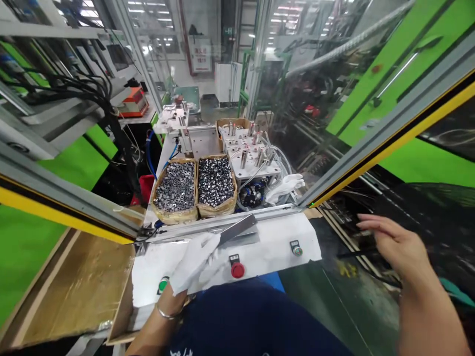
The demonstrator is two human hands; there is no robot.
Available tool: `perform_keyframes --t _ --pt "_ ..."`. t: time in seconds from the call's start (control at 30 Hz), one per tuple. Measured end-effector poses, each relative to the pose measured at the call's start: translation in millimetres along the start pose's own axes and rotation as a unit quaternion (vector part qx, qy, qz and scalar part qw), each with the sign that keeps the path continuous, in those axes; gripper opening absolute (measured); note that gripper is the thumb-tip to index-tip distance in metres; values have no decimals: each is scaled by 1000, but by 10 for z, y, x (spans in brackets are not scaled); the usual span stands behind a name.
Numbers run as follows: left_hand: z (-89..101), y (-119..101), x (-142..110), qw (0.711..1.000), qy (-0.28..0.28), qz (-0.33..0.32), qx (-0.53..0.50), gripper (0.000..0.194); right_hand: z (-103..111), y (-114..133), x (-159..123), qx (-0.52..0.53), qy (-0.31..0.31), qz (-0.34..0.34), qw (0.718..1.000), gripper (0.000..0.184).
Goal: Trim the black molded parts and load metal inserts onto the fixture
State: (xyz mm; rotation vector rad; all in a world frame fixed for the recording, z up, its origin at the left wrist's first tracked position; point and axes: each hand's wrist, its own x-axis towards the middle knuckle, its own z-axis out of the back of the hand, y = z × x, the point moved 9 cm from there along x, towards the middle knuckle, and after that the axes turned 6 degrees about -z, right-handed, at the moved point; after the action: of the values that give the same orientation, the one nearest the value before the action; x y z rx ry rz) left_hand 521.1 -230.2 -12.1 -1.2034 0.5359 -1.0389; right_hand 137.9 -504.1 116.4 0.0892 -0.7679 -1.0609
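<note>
My left hand, in a white glove with a bracelet at the wrist, is over the white control panel. It is closed on one end of a flat grey metal piece, whose other end points up and right towards the panel's back edge. The exact kind of this piece does not show. To the right, away from the panel, my bare right hand hangs in the air with its fingers stretched out and nothing in them. A loose white glove lies behind the panel at the right.
Behind the panel stand two lined boxes, one of grey metal rings, one of small dark shiny parts. A fixture plate carries metal posts. The panel bears a red button and green ones. Yellow-edged frame posts flank both sides.
</note>
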Motion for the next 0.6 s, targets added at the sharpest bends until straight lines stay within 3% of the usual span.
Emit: perform_keyframes --t 0.1,0.2,0.3,0.4,0.5,0.6 --pt "-62 -17 72 1000 19 -6 -4 32 -141 501 -67 86 34 67 993 33" --pt "-82 -28 79 999 36 -4 -16 32 -596 1014 -56 202 168 35 964 26" --pt "-54 -22 19 999 36 11 -35 31 -1132 1501 -95 303 326 -19 895 57" --pt "-56 24 -36 997 15 46 -53 29 -1497 1940 -173 370 436 -42 819 58" --pt "-87 93 -31 993 -15 89 -76 30 -1700 2281 -194 389 503 -56 770 53" --pt "-50 137 33 987 -38 119 -104 32 -1693 2605 42 377 502 -43 777 53"
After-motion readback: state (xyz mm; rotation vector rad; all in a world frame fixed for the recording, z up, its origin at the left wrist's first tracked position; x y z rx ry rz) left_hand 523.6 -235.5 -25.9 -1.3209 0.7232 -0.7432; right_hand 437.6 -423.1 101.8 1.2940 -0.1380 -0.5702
